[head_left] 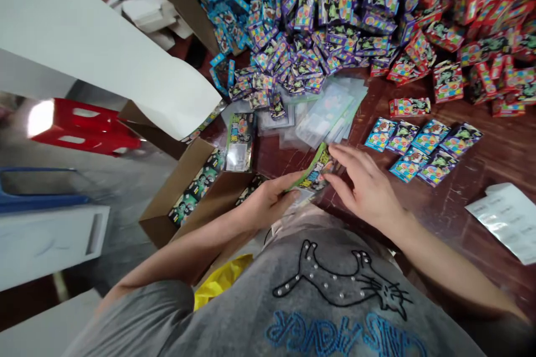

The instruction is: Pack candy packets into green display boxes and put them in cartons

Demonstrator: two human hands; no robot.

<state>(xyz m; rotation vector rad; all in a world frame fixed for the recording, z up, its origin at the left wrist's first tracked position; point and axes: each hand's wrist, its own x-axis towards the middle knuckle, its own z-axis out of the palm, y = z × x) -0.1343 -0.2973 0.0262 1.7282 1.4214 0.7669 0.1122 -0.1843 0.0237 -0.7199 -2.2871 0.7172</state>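
Dark wooden tabletop (460, 201) lies under both hands. A flat printed packet (316, 170) sits between them. The left hand (268, 201) is closed on its near end, and the right hand (368, 187) has its fingers loosely extended, tips touching the far end. Just beyond the right fingertips lies a stack of clear bags (322, 117), with rows of boxes (422, 148) to that hand's right. A carton (167, 206) stands left of the left wrist, and a heap of small boxes (335, 11) lies farther off. The step looks like working the packet's far end, which calls for a steady left pinch while the right fingers move.
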